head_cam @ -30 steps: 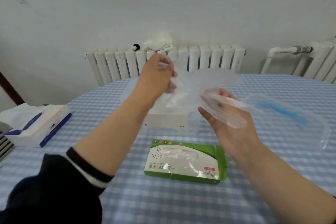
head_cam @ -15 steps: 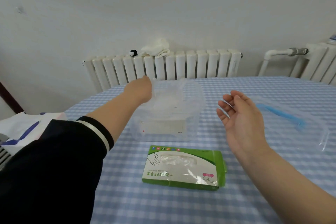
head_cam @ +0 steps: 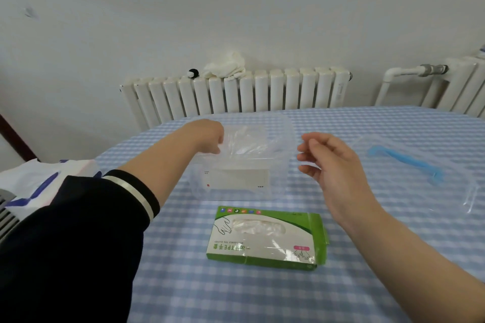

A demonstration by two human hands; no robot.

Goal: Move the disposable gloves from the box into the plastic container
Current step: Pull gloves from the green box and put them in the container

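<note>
Clear, filmy plastic is the trouble here: the gloves are so thin and see-through that they barely show against the wall of the container. The left hand reaches over the container's near-left rim with its fingers curled down at the crumpled film; whether they pinch it or merely press it down I cannot tell. The right hand hangs apart, just right of the container, its fingers loosely bent and holding nothing. My worry is cling: film this light may stick to the skin and ride back out when the left hand lifts, or spring up above the rim once let go. A push on the rim could also slide the light container on the checked cloth of the surface. Gloves lie bunched in the container's upper part. More gloves show through the window of the green box, lying flat in front of the container.
</note>
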